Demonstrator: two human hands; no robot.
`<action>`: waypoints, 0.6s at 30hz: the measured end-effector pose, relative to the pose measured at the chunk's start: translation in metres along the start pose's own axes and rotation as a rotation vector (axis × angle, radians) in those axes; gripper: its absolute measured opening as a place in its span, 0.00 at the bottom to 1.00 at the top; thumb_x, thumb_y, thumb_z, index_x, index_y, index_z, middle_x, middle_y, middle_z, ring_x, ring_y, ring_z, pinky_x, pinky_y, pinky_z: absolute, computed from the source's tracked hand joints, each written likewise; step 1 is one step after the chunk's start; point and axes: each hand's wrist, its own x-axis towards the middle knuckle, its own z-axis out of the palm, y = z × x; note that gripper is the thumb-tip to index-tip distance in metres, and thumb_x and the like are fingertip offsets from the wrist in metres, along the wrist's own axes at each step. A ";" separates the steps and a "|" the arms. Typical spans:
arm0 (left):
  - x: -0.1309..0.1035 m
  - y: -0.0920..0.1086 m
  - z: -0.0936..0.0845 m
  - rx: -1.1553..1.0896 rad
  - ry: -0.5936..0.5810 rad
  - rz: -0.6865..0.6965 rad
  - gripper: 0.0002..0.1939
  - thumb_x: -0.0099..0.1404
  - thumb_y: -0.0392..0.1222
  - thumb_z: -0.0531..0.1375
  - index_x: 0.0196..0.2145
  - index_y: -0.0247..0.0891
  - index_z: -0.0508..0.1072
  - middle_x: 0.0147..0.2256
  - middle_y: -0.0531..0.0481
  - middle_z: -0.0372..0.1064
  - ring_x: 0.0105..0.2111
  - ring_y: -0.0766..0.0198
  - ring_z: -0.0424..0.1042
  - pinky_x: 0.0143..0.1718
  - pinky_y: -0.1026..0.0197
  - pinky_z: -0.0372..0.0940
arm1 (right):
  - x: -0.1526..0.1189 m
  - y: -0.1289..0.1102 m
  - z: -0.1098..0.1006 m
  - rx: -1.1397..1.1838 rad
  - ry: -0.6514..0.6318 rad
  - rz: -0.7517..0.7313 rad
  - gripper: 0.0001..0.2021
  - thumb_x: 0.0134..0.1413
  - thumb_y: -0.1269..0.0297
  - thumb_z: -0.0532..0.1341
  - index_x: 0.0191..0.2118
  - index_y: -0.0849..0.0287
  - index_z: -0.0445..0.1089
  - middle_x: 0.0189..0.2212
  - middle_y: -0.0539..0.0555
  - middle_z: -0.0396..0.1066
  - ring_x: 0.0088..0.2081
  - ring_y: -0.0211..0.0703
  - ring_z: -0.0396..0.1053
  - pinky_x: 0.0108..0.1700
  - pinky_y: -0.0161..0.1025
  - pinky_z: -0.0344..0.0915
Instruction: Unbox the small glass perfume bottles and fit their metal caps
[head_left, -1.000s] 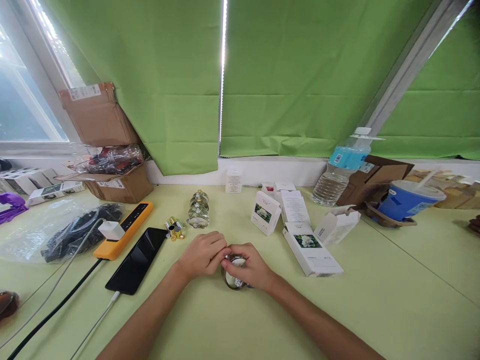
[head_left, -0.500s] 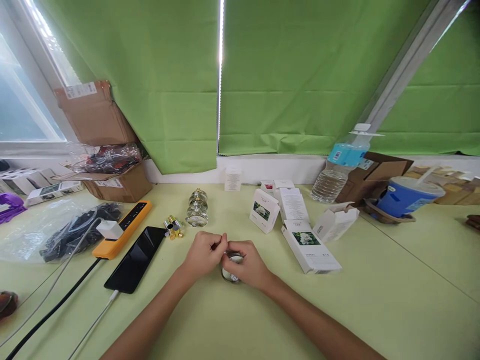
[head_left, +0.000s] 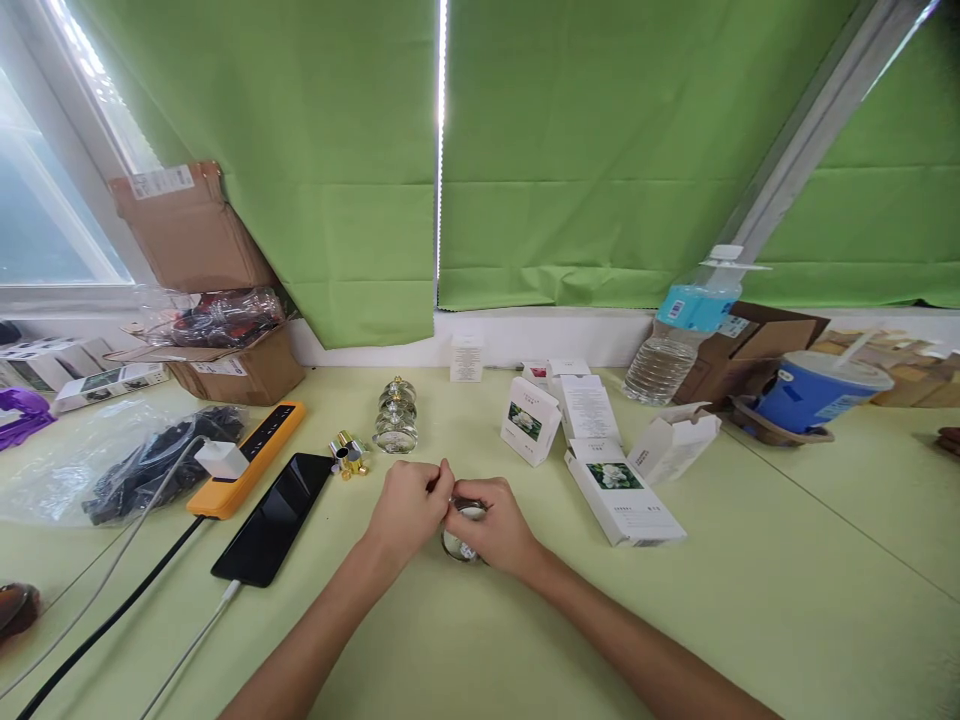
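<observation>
In the middle of the table, my right hand (head_left: 495,522) is closed around a small round glass bottle (head_left: 459,547), which stands on the tabletop and is partly covered by my fingers. Against it, my left hand (head_left: 411,500) is pinched, thumb and forefinger meeting my right fingertips at the bottle's top. Whatever lies between the left fingertips is hidden. Beyond my left hand rises a stack of clear glass bottles (head_left: 395,418) with a gold tip. Beside that stack lie several small gold and silver caps (head_left: 349,455).
To the left are a black phone (head_left: 274,520) on a cable and an orange power strip (head_left: 244,460). White flower-printed boxes (head_left: 637,518) lie at the right. Behind them stand a water bottle (head_left: 664,360) and a blue cup (head_left: 814,395). Cardboard boxes (head_left: 251,365) are stacked back left.
Both hands stay together at the glass bottle, with only a slight shift of the fingers. The whole view has moved a little; nothing else has changed place.
</observation>
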 end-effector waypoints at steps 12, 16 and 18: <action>0.002 -0.003 -0.003 -0.066 -0.035 0.094 0.26 0.68 0.51 0.48 0.16 0.36 0.49 0.16 0.57 0.43 0.20 0.71 0.44 0.23 0.63 0.42 | -0.002 -0.008 0.002 0.076 0.037 0.072 0.12 0.49 0.67 0.56 0.18 0.61 0.59 0.19 0.45 0.48 0.23 0.32 0.46 0.24 0.31 0.47; 0.002 -0.004 -0.002 0.000 -0.033 0.086 0.26 0.68 0.51 0.48 0.15 0.36 0.51 0.15 0.57 0.45 0.19 0.71 0.44 0.23 0.62 0.42 | -0.003 -0.006 0.004 0.009 0.046 0.052 0.11 0.48 0.68 0.56 0.18 0.61 0.59 0.19 0.45 0.47 0.23 0.32 0.46 0.24 0.31 0.47; 0.002 -0.004 -0.002 0.016 -0.023 0.076 0.27 0.68 0.51 0.48 0.15 0.36 0.52 0.14 0.57 0.45 0.19 0.71 0.44 0.24 0.62 0.42 | -0.003 -0.005 0.004 -0.025 0.061 0.034 0.10 0.47 0.69 0.57 0.18 0.61 0.60 0.18 0.45 0.48 0.22 0.32 0.47 0.25 0.31 0.47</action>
